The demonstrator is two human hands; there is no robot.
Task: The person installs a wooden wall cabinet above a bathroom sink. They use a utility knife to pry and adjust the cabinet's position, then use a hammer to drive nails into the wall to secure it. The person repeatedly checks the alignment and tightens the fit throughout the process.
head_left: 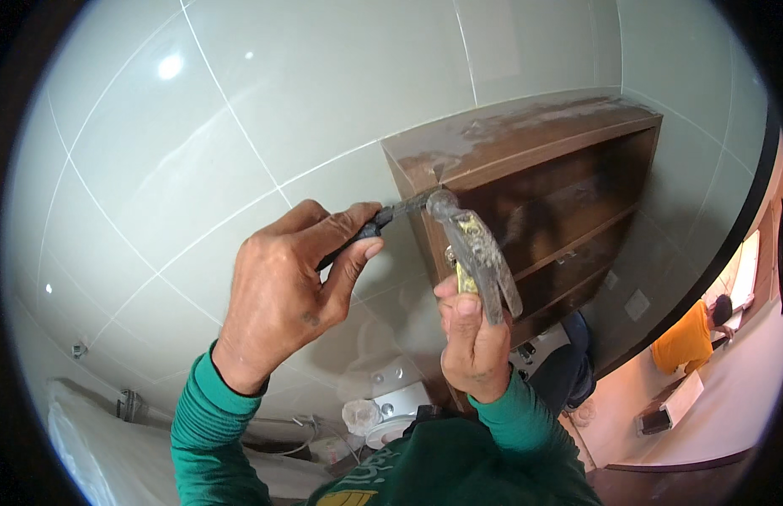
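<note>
My left hand [286,282] is closed round the black handle of a flat-bladed metal tool [404,205]. The blade points right, and its tip is at the left front corner of a brown wooden cabinet [526,156] with open shelves. My right hand [476,341] grips a worn claw hammer [476,244] near its head, on the yellow part of the handle. The hammer's striking face is beside the blade's end; whether they touch I cannot tell. Grey smears cover parts of the cabinet top, and a small dark notch shows at its corner.
Grey tiled wall [324,76] surrounds the cabinet. A white toilet [400,409] stands below, and plastic sheeting [88,438] lies at lower left. A dark trouser leg [564,371] shows under the cabinet. At far right, a person in an orange shirt [682,337] works near a wooden frame.
</note>
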